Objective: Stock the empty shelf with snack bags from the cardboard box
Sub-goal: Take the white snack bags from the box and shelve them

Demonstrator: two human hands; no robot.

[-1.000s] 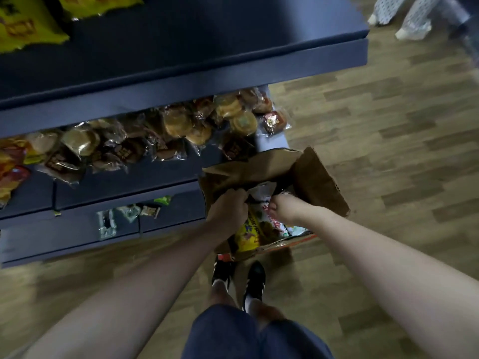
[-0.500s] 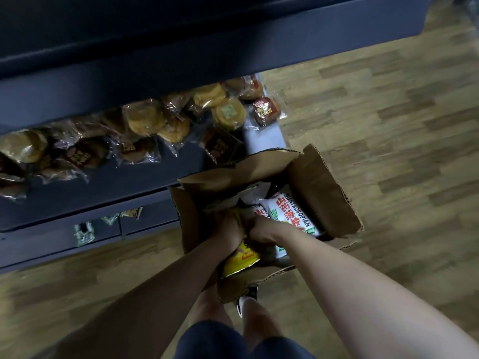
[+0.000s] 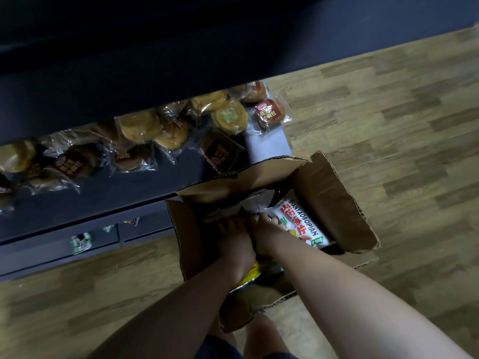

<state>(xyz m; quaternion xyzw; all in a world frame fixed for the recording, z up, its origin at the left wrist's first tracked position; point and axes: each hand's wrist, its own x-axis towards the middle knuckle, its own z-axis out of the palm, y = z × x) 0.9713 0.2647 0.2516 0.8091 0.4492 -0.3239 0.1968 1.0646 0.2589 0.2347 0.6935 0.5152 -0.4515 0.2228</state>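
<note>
Open cardboard box [image 3: 334,200] on the floor holds a white snack bag [image 3: 300,224] and a yellow one [image 3: 252,274].

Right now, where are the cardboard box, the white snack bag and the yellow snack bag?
cardboard box [image 3: 334,200], head view, inside of its right flap.
white snack bag [image 3: 300,221], head view, its printed front.
yellow snack bag [image 3: 255,272], head view, corner below the wrists.

Both bare forearms reach straight down and forward, side by side, the left hand [image 3: 234,242] in shadow with its back up and fingers pointing away, the right hand [image 3: 264,235] pressed close against it, knuckles up, fingertips too dim and crowded to read.
</note>
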